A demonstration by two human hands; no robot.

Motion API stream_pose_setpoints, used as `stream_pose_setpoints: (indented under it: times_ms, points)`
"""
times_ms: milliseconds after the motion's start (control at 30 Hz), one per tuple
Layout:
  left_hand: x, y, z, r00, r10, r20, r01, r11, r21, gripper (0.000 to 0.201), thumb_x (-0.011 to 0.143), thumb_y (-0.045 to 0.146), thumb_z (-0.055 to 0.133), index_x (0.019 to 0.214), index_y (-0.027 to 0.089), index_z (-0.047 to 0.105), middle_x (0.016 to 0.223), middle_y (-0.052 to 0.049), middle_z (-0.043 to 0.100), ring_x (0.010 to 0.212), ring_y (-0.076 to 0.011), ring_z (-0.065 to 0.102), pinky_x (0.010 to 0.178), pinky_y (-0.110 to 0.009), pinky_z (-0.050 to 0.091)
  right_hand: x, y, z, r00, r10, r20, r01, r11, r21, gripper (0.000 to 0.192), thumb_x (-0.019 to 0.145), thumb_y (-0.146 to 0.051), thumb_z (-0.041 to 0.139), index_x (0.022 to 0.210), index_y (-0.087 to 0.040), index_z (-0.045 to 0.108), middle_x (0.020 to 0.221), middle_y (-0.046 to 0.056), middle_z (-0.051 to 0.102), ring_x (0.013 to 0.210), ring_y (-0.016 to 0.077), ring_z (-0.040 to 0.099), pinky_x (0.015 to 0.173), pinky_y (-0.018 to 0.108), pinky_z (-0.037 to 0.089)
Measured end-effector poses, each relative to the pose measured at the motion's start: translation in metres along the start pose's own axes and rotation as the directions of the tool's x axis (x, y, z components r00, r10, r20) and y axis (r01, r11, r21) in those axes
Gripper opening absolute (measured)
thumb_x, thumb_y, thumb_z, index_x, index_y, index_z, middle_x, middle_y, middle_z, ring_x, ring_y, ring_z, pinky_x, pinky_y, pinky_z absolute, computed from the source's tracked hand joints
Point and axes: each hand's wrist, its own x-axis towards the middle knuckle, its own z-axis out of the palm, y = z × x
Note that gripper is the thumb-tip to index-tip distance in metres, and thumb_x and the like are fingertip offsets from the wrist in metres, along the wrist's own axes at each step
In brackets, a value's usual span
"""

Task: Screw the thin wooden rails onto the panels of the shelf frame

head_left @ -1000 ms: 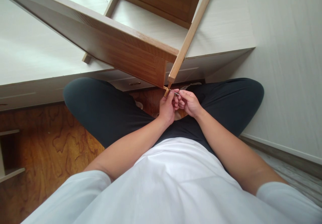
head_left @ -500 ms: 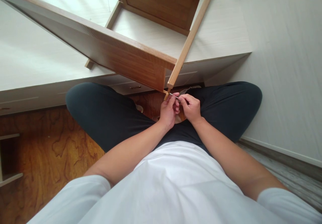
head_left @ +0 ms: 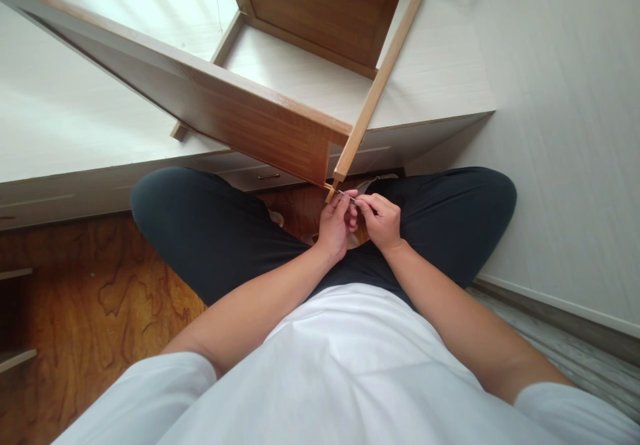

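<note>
the left hand and right hand were both pinched on a thin metal key at the low corner of the wooden frame, just under the rail. the frame looked mostly built, this joint probably left. room was tight: knees either side, cabinet close behind, wall right.

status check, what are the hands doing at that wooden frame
Left hand and right hand pinch a thin metal tool together. Its tip meets the wooden frame at the lower corner. Nothing between hands and frame.
</note>
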Motion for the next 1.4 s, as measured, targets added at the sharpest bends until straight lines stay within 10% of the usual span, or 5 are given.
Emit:
stream_pose_setpoints:
  times_ms: [1100,1200,1267,1400]
  points:
    - [0.002,0.0,0.001,1.0,0.004,-0.014,-0.003,1.0,0.01,0.031,0.083,0.045,0.076,0.1,0.02,0.07,0.065,0.006,0.052,0.047,-0.0049,0.043,0.042,-0.017,0.03,0.004,0.0,0.004,0.994,0.114,0.003,-0.113,0.989,0.099,0.024,0.098,-0.038,0.062,0.089,-0.022,0.076,0.079,0.004,0.071,0.072,0.0179,0.063,0.072,0.031,0.05]
    - [0.002,0.0,0.0,0.999,0.018,-0.031,-0.017,1.0,0.027,0.033,0.081,0.047,0.077,0.098,0.02,0.07,0.062,0.006,0.05,0.047,-0.0053,0.043,0.041,-0.017,0.029,0.008,0.001,0.007,0.909,0.394,0.135,-0.415,0.83,0.373,0.034,0.093,-0.051,0.066,0.079,-0.021,0.072,0.061,0.0,0.062,0.054,0.0141,0.054,0.053,0.026,0.044]
    - [0.003,-0.001,0.0,0.998,0.033,-0.046,-0.031,0.999,0.045,0.034,0.079,0.048,0.078,0.096,0.019,0.07,0.06,0.007,0.05,0.046,-0.0054,0.043,0.041,-0.017,0.028,0.013,0.002,0.008,0.772,0.518,0.368,-0.629,0.543,0.556,0.041,0.087,-0.058,0.07,0.073,-0.02,0.066,0.051,-0.004,0.052,0.041,0.0104,0.042,0.041,0.023,0.033]
    - [0.004,-0.001,0.0,0.996,0.057,-0.064,-0.052,0.996,0.066,0.036,0.076,0.049,0.081,0.092,0.018,0.07,0.059,0.007,0.05,0.045,-0.0047,0.04,0.041,-0.017,0.027,0.022,0.004,0.005,0.593,0.432,0.679,-0.783,0.112,0.613,0.044,0.078,-0.055,0.08,0.067,-0.018,0.059,0.045,-0.007,0.044,0.038,0.0072,0.036,0.038,0.02,0.028]
